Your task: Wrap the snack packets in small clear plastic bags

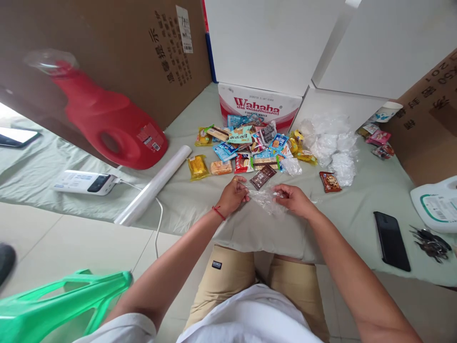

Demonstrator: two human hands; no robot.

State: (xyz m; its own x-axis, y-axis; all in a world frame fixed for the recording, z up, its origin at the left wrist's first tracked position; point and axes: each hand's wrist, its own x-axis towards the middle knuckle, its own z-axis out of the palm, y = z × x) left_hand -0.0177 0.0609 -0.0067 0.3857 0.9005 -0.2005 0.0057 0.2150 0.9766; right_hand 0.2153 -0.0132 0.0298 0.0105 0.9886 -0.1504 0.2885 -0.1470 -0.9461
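A crumpled clear plastic bag is stretched between my two hands above the cloth-covered surface. My left hand pinches its left side, fingers closed. On the right side, my right hand grips it between thumb and fingers. Just beyond the bag lies a brown wrapped bar, close to my left fingertips. Behind that bar is a pile of wrapped snacks, with a yellow packet at its left. A brown cookie packet lies apart, beside a heap of clear plastic bags.
At left are a red jug, a plastic film roll and a white power bank with a cable. A black phone, keys and a white bottle lie right. Boxes stand behind; a green stool is lower left.
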